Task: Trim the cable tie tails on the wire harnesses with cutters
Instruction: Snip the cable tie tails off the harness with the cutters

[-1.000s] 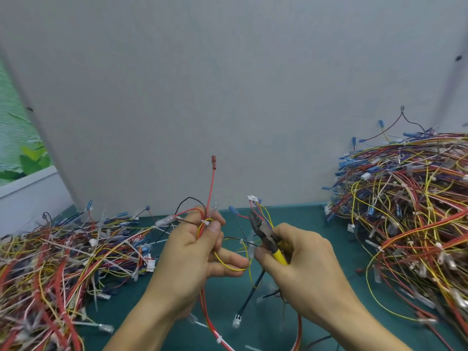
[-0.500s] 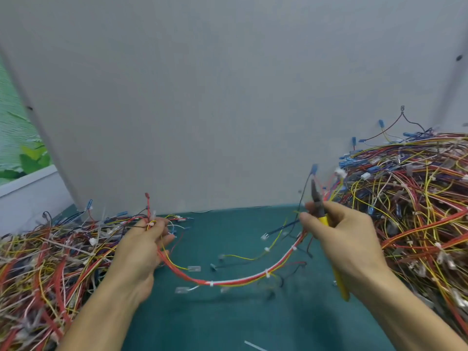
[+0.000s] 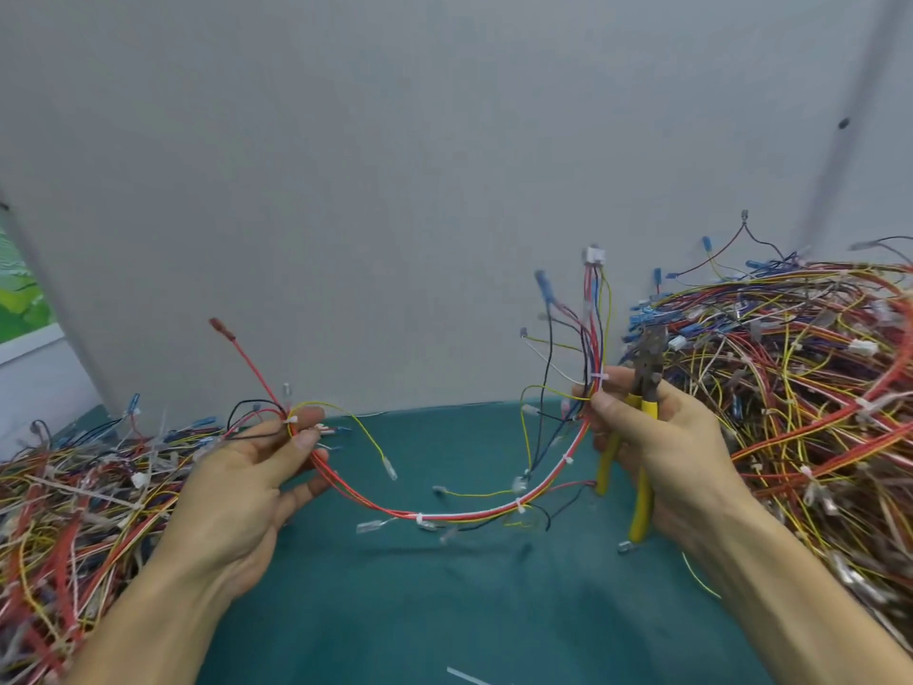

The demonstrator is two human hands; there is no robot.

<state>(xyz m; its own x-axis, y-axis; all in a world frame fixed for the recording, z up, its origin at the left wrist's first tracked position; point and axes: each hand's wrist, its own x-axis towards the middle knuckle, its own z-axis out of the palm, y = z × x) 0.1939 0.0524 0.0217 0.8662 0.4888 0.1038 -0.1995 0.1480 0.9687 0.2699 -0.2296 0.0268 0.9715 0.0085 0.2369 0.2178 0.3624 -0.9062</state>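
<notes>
A wire harness (image 3: 474, 511) of red, white and yellow wires hangs in a curve above the green mat, stretched between my two hands. My left hand (image 3: 247, 482) pinches its left end at a white cable tie, with a red-tipped wire sticking up from there. My right hand (image 3: 662, 447) pinches the right end at another white tie and also holds the yellow-handled cutters (image 3: 642, 417), jaws pointing up. Several small white ties sit along the bundle. A white connector (image 3: 594, 254) tops the right end.
A big heap of harnesses (image 3: 800, 388) fills the right side of the green mat (image 3: 420, 610). Another heap (image 3: 74, 487) lies at the left. A grey wall stands just behind the mat. A cut tie tail (image 3: 467, 677) lies near the front edge.
My hands have drawn apart and stretched the harness out between them. The right hand, with the cutters, rose and took hold of the harness's right end, whose connector now stands upright.
</notes>
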